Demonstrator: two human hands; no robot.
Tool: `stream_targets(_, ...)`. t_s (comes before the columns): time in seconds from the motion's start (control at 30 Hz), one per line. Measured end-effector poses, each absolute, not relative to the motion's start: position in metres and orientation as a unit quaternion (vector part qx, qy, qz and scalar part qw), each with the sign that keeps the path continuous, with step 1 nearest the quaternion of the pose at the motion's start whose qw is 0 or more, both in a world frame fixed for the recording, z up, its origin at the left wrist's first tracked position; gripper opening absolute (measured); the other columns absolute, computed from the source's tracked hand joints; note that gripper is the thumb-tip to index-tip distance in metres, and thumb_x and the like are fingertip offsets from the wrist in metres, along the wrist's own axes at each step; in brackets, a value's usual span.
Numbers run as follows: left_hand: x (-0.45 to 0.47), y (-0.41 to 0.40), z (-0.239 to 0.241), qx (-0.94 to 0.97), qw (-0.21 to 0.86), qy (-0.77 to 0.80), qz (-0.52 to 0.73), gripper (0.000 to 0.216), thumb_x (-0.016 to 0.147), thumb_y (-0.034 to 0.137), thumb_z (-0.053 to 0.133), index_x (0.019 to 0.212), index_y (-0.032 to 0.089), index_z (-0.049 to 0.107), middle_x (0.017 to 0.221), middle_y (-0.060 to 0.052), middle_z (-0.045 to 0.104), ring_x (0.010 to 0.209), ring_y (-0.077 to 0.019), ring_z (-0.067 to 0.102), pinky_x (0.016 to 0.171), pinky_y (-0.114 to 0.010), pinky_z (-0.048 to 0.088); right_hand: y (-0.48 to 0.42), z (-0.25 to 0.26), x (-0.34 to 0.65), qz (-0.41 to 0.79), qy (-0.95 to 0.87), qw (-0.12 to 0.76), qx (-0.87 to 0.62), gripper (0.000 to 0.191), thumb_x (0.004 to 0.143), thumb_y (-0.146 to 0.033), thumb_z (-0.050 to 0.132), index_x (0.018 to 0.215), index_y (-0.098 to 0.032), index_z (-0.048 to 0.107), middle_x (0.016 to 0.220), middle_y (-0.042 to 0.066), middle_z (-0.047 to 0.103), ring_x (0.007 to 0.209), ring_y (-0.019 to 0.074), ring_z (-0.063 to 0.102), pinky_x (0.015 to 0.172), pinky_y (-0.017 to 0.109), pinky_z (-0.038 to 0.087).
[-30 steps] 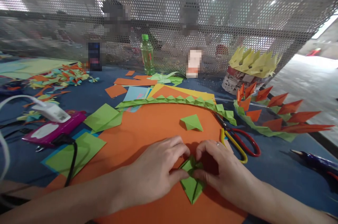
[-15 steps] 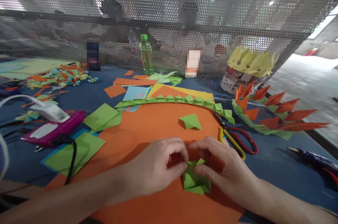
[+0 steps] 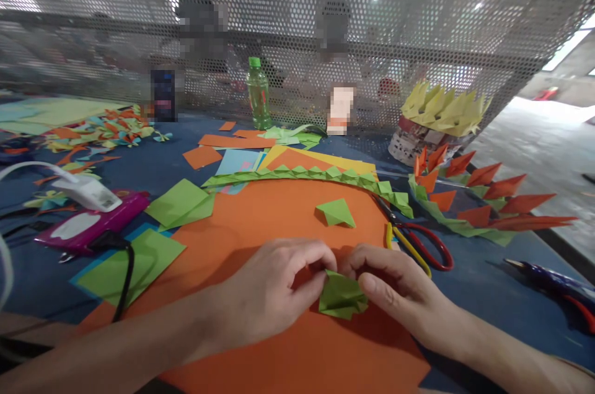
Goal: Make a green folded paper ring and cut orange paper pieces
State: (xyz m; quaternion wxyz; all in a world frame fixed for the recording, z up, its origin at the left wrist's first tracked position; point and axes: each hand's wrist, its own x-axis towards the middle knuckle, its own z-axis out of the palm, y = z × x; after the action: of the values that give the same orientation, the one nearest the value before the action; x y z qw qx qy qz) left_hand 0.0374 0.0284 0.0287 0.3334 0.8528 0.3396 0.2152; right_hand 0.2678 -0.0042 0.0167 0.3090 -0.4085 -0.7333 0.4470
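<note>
A small folded green paper [image 3: 343,298] is between my two hands, raised a little off a large orange sheet [image 3: 288,357]. My left hand [image 3: 288,279] pinches its upper left corner between thumb and fingers. At the right edge, my right hand [image 3: 393,285] holds it with the thumb in front and curled fingers behind. Beyond the hands lies another folded green piece [image 3: 335,213] on the orange sheet. A long zigzag strip of folded green paper [image 3: 307,176] stretches across the sheet's far edge.
Scissors [image 3: 421,245] with red and yellow handles lie right of the sheet, near a glue gun [image 3: 553,285]. Orange folded points [image 3: 502,196] and a yellow paper crown [image 3: 441,109] stand behind. At left are green squares [image 3: 139,264], a purple power strip [image 3: 93,223] and cables. A green bottle [image 3: 258,96] stands at the back.
The green paper has been lifted and tipped, so it looks shorter and its lower edge is higher. My right hand's fingers have curled closer around its edge.
</note>
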Motion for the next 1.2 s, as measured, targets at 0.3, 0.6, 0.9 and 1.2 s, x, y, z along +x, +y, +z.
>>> stream_targets(0.3,0.039,0.029,0.027,0.864,0.309,0.334,0.216,0.015,0.089,0.01,0.057,0.093,0.023,0.062,0.082,0.008,0.067,0.07,-0.0071,0.059,0.07,-0.018,0.043,-0.006,0.012,0.268,0.357,-0.775,0.292,-0.431,0.019,0.093,-0.04,0.063,0.092,-0.021,0.065,0.086,0.004,0.068,0.078,0.0167,0.063,0.068,0.027,0.048)
stream_targets(0.6,0.036,0.022,0.029,0.862,0.323,0.321,0.223,0.011,0.093,0.02,0.059,0.103,0.024,0.061,0.095,0.003,0.068,0.084,-0.0112,0.062,0.078,-0.022,0.046,-0.003,0.006,0.266,0.345,-0.775,0.34,-0.406,0.011,0.095,-0.021,0.061,0.084,-0.022,0.065,0.079,-0.001,0.068,0.075,0.0128,0.064,0.07,0.025,0.048)
stream_targets(0.9,0.036,0.028,0.018,0.878,0.266,0.306,0.254,0.009,0.098,0.017,0.056,0.091,0.019,0.063,0.089,0.0,0.066,0.082,-0.0127,0.06,0.076,-0.025,0.046,-0.002,0.007,0.268,0.232,-0.799,0.408,-0.376,0.015,0.091,-0.013,0.066,0.095,-0.025,0.075,0.088,0.002,0.069,0.08,0.014,0.065,0.072,0.027,0.051)
stream_targets(1.2,0.03,0.02,0.011,0.944,0.028,0.225,0.24,0.025,0.093,0.001,0.042,0.096,0.013,0.064,0.1,-0.009,0.069,0.09,-0.0215,0.061,0.085,-0.036,0.047,-0.005,0.004,0.267,0.072,-0.866,0.352,-0.347,0.031,0.087,0.002,0.054,0.099,-0.021,0.071,0.095,0.004,0.071,0.085,0.0172,0.059,0.077,0.032,0.049)
